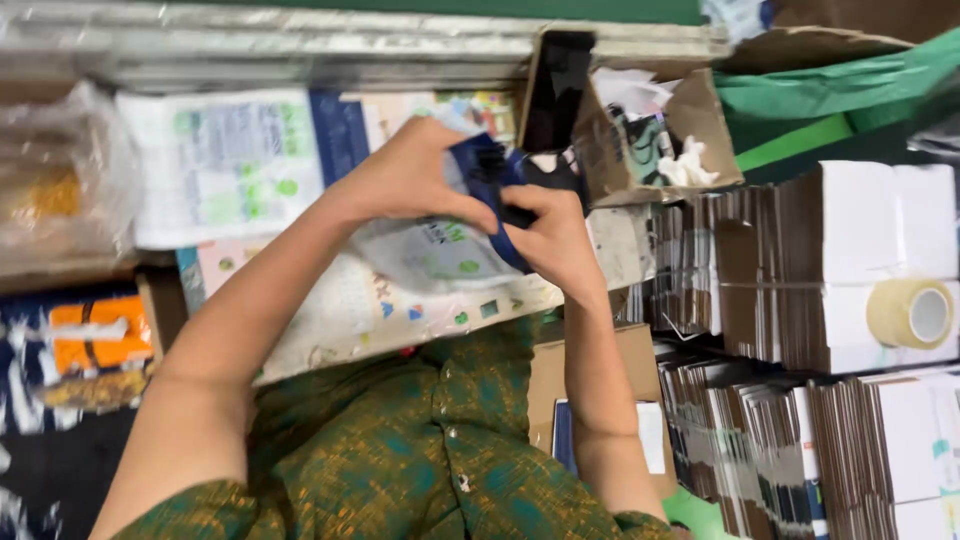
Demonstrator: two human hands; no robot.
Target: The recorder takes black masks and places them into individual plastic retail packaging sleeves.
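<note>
Dark blue pouch (490, 185): held up between both hands, just left of the open cardboard box (700, 130) of scraps, over a printed sheet (400, 300) on the worktop.

Left hand (410, 180): clenched over the pouch's top left edge, thumb pressing on the front, fingers behind. A pale plastic wrapper (430, 250) hangs below this hand and seems caught in the same grip; cannot tell if it is pinched or only draped.

Right hand (555, 240): grasping the pouch's lower right part, fingers curled round the edge nearest the box.

Position relative to grip: the pouch spans the gap between the two hands, its middle free and creased, and most of its body is covered by fingers. A dark upright flap (558, 90) stands just behind it, at the box's left wall.

Risks, as judged:
- Pulling from two opposite corners could tear or crumple the pouch.
- The loose wrapper may slip out and fall to the sheet.
- An elbow swing toward the box side could knock the tape roll (912, 312) off the stacks of flat cartons (800, 290) beyond the box.
</note>
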